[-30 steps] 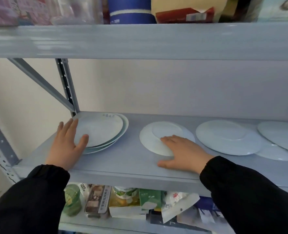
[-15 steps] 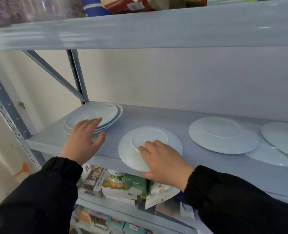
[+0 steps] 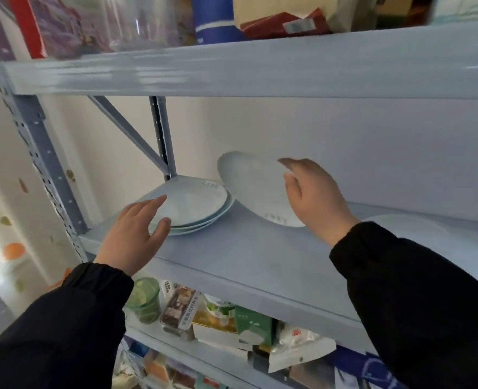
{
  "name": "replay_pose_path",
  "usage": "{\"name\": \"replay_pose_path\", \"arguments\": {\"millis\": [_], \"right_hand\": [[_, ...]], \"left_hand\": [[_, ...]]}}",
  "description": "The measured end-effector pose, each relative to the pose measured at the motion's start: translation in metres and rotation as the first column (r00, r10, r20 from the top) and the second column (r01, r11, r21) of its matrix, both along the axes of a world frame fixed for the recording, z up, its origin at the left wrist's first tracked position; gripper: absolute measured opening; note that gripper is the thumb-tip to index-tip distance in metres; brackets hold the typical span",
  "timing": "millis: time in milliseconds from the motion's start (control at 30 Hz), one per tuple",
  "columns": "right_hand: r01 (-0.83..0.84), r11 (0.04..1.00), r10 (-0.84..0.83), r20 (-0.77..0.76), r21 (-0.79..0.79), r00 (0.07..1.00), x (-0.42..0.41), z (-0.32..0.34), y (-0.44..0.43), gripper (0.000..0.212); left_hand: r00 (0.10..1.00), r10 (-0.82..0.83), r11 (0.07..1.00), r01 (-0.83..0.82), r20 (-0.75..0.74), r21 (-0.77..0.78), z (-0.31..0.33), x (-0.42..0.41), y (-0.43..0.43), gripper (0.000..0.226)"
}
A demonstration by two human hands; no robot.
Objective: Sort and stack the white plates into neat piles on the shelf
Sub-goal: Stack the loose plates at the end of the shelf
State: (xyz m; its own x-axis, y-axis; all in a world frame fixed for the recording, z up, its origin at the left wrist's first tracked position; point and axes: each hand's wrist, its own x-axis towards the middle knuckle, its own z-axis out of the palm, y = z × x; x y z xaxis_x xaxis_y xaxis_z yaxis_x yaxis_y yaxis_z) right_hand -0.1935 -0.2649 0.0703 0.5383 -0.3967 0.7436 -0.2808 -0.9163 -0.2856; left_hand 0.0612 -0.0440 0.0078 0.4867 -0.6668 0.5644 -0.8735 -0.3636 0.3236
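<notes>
Head: right grip (image 3: 313, 200) holds tilted plate (image 3: 253, 185) — print illegible; left grip (image 3: 136, 231) flat on stack (image 3: 200, 204).

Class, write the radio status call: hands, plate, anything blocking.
Left hand flat on edge of plate stack. Right hand grips tilted plate, right of stack. Nothing between them.

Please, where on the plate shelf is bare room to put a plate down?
The shelf is bare along its front, between the plate stack and the flat plate at right. Crowded: the left corner, where the left hand touches the stack and the right hand holds a tilted plate.
</notes>
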Motion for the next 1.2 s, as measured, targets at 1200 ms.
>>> {"name": "replay_pose_path", "arguments": {"millis": [1200], "right_hand": [[0.174, 0.692, -0.136, -0.111, 0.701, 0.985, 0.142, -0.03, 0.005, 0.073]], "left_hand": [[0.964, -0.266, 0.963, 0.266, 0.01, -0.054, 0.01, 0.117, 0.0, 0.057]]}}
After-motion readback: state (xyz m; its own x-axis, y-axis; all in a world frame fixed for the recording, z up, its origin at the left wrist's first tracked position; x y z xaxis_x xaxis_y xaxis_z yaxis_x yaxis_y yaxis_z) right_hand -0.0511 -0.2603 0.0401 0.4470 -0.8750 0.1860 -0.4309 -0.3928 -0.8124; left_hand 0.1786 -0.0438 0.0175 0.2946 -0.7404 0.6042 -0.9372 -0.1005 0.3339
